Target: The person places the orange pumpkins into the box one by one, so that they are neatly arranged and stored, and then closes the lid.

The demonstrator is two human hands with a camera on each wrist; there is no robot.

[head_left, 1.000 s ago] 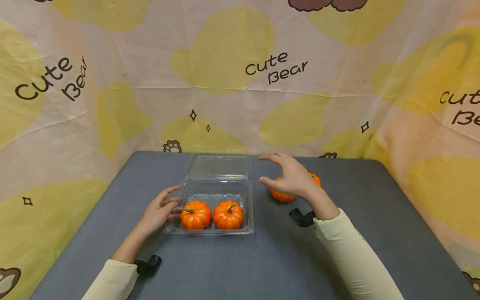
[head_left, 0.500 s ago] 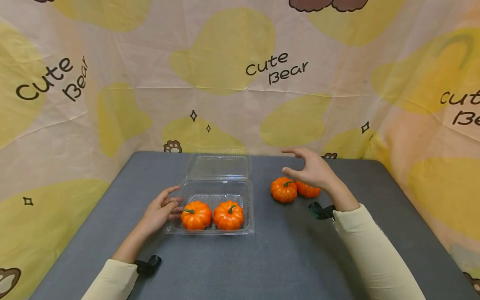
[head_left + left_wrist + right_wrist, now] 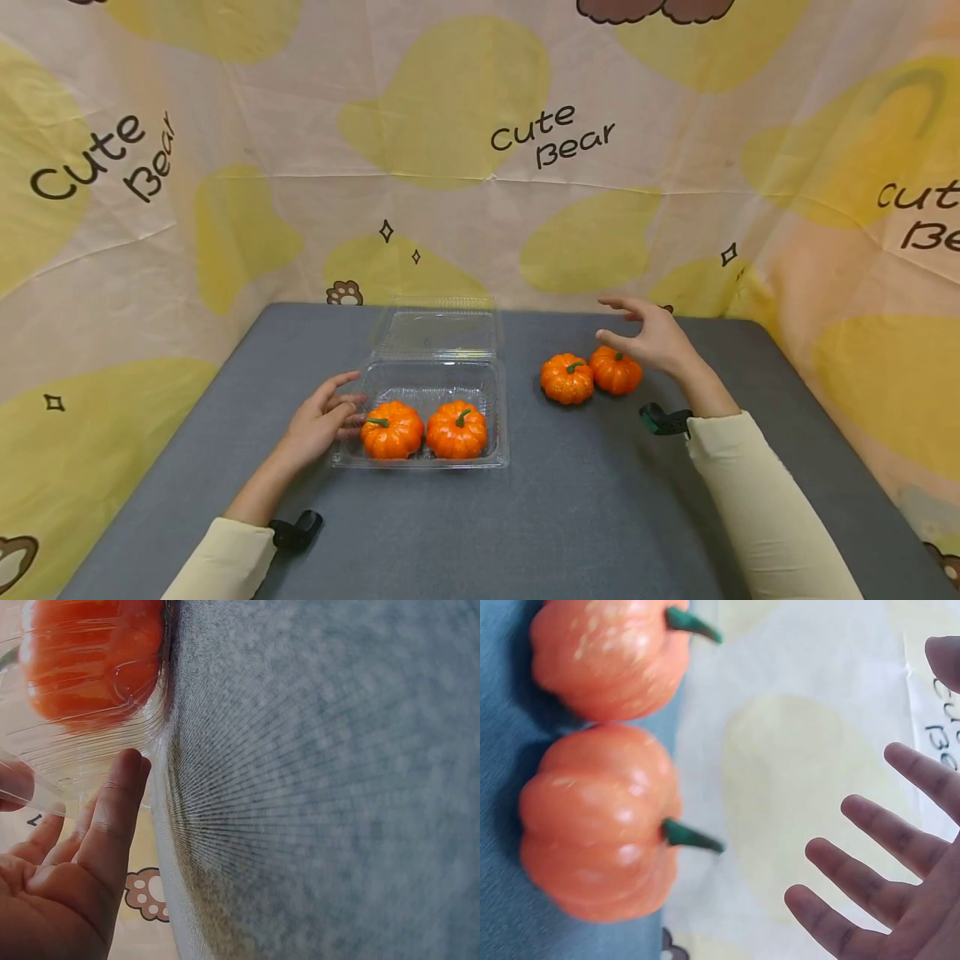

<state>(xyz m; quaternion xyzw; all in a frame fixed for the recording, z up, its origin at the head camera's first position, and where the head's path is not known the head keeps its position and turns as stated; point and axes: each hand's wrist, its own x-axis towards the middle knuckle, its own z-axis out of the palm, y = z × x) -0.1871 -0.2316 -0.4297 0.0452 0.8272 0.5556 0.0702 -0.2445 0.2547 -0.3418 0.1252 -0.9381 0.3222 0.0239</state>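
Observation:
In the head view, my left hand [image 3: 318, 421] is at the left side of a clear plastic clamshell box [image 3: 495, 454], its fingers mostly straight against the side wall. Two orange toy pumpkins with green stems sit in the box's front half, a left one [image 3: 392, 431] and a right one [image 3: 457, 430]. Beyond the box, my right hand [image 3: 648, 333] hovers with spread fingers and nothing in it. Just below and left of it, a pumpkin [image 3: 616, 372] stands on the table beside a speckled pumpkin [image 3: 567, 379]. The right wrist view shows a gap between the fingers [image 3: 855, 870] and both pumpkins.
The box's transparent lid [image 3: 438, 333] lies folded back toward the rear edge of the grey table [image 3: 540, 533]. A printed cloth [image 3: 450, 108] hangs behind and along both sides. Each wrist carries a black strap-mounted camera.
My right hand has moved right, from beside the box past the speckled pumpkin to above the other one, uncovering both. The left hand, the box and the pumpkins have stayed put.

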